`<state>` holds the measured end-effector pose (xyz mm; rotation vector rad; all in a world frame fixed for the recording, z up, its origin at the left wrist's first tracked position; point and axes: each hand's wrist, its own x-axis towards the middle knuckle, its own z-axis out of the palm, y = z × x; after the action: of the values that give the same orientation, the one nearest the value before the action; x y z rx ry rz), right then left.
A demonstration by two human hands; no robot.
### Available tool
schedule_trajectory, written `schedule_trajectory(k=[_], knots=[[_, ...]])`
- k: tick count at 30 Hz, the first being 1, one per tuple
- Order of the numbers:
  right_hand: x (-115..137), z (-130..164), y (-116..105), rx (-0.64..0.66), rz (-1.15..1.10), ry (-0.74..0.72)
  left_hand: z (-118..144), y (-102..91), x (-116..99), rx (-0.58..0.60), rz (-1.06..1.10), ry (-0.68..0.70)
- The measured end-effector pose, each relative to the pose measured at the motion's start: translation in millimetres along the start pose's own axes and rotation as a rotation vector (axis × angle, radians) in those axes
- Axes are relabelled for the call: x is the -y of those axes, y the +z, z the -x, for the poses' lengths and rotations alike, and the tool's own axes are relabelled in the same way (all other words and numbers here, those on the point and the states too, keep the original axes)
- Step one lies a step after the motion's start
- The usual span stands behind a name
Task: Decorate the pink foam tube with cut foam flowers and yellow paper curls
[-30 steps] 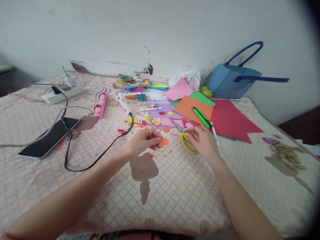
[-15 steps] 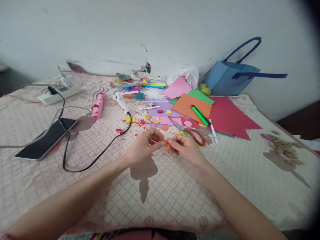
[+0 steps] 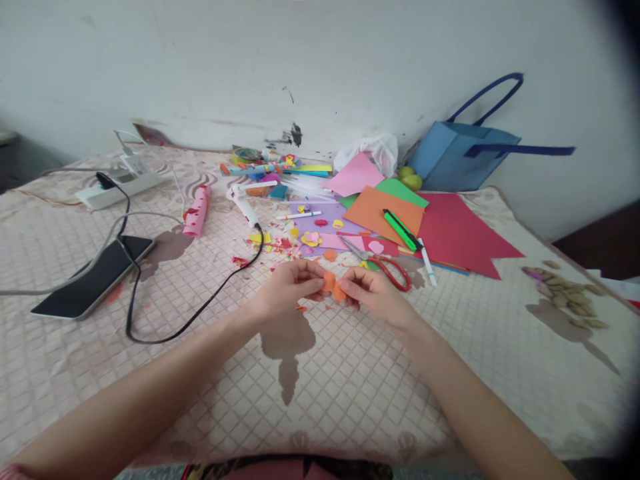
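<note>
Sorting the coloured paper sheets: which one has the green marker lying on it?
The orange sheet, between the pink sheet and the big red sheet; the green marker lies across its right part.

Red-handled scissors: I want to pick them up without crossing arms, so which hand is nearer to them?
Right. The right hand is just in front of the red-handled scissors, nearly touching the handles; the left hand is farther left, beyond the orange paper piece both hands pinch.
</note>
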<state>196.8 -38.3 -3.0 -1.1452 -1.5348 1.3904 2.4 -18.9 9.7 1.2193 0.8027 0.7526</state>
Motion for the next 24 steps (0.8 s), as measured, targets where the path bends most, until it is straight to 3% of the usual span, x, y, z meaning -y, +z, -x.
schedule_trajectory(k=[6,24], knots=[[5.0,0.8,-0.4,-0.02,-0.049,0.018,0.6,-0.1,-1.8,-0.025,0.132,-0.09],[4.8,2.8,5.4,0.032,-0.092,0.035,-0.1,2.2,2.4,-0.032,0.111,-0.116]])
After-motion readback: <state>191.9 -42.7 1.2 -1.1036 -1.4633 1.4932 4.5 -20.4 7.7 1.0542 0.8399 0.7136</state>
